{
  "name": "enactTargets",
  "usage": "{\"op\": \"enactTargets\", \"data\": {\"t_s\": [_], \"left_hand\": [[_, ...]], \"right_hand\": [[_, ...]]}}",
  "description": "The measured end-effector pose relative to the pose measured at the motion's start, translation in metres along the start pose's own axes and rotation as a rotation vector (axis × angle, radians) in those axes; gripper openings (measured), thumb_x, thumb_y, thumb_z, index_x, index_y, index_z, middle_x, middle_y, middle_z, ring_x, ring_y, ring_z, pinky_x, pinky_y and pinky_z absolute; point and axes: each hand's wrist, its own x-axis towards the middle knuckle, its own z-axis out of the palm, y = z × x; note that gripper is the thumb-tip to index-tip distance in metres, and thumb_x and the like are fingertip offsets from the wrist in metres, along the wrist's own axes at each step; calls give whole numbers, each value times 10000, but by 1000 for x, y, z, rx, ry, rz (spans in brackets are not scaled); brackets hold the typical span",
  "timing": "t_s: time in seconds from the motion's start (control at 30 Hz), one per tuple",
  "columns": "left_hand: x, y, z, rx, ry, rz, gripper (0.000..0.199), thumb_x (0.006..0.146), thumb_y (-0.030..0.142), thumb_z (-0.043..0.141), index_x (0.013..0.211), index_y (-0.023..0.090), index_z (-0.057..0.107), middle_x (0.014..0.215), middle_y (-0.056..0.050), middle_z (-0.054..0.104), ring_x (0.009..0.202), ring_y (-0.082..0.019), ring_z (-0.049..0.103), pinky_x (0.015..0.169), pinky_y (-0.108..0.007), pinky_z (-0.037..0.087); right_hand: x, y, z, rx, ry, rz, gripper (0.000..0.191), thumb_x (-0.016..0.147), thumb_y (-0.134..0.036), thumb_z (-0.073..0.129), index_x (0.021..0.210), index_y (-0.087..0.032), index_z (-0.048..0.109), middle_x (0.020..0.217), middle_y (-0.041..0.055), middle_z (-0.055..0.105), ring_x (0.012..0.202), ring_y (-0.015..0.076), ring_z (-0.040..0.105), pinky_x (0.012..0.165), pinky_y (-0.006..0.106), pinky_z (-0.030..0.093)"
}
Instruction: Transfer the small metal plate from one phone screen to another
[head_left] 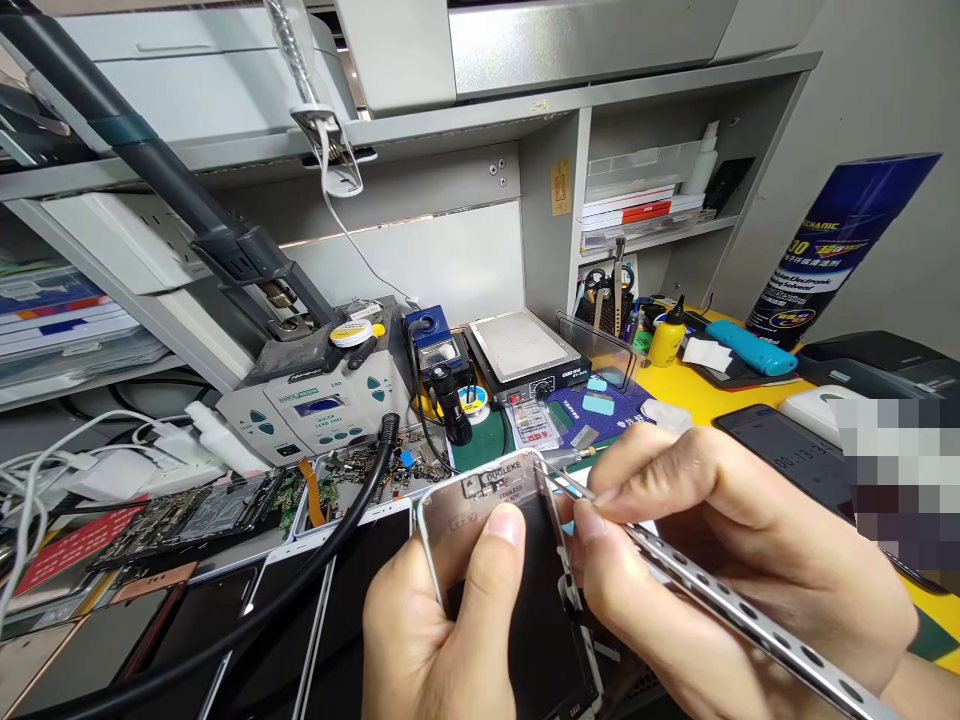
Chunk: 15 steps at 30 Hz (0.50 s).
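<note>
My left hand (442,610) grips a phone frame (555,640), its thumb pressed across the front. The frame has a thin pale rim and a dark inner face. Across its silvery upper end, printed lettering reads "DUOLEKE". In my right hand (697,540) are slim silver tweezers (720,600) with a row of round holes along the handle, pinched between thumb and fingers. Their fine tip meets the frame's upper right corner; whether it touches the rim or stays just off it I cannot tell. My right fingers are close beside the frame's right edge.
Several phones and screens (187,620) lie at left, crossed by a thick black hose (360,500). Behind stand a soldering station (322,400), a flat heating plate (525,345) and circuit boards (360,465). At right are a yellow bottle (667,335), a spray can (832,250) and a phone (772,450).
</note>
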Motion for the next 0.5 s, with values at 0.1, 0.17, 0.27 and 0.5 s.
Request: {"op": "enactTargets", "data": {"t_s": [0.1, 0.17, 0.27, 0.5], "left_hand": [[0, -1, 1, -9, 22, -10, 499, 718, 569, 792, 1043, 190, 803, 881, -72, 803, 957, -351, 736, 880, -397, 574], [0, -2, 1, -7, 25, -17, 502, 723, 581, 781, 1041, 193, 801, 882, -70, 803, 963, -352, 736, 881, -395, 570], [-1, -3, 1, -7, 5, -14, 514, 722, 600, 773, 1031, 190, 799, 895, -75, 803, 981, -361, 732, 882, -395, 570], [-2, 0, 3, -41, 15, -7, 495, 715, 566, 799, 1045, 197, 797, 910, -74, 804, 985, -360, 733, 871, -393, 576]], "right_hand": [[0, 0, -1, 7, -8, 9, 251, 777, -18, 615, 839, -258, 574, 672, -5, 570, 532, 134, 566, 494, 255, 524], [0, 0, -2, 3, -13, 5, 253, 781, -19, 620, 846, -259, 574, 678, -3, 570, 531, 134, 563, 493, 257, 524], [-1, 0, -3, -2, -4, -4, 266, 777, -19, 616, 853, -270, 571, 663, -3, 563, 510, 142, 549, 466, 262, 514], [-2, 0, 1, -7, 27, -3, 256, 763, -39, 613, 838, -280, 574, 649, 0, 565, 487, 150, 560, 456, 275, 519]]}}
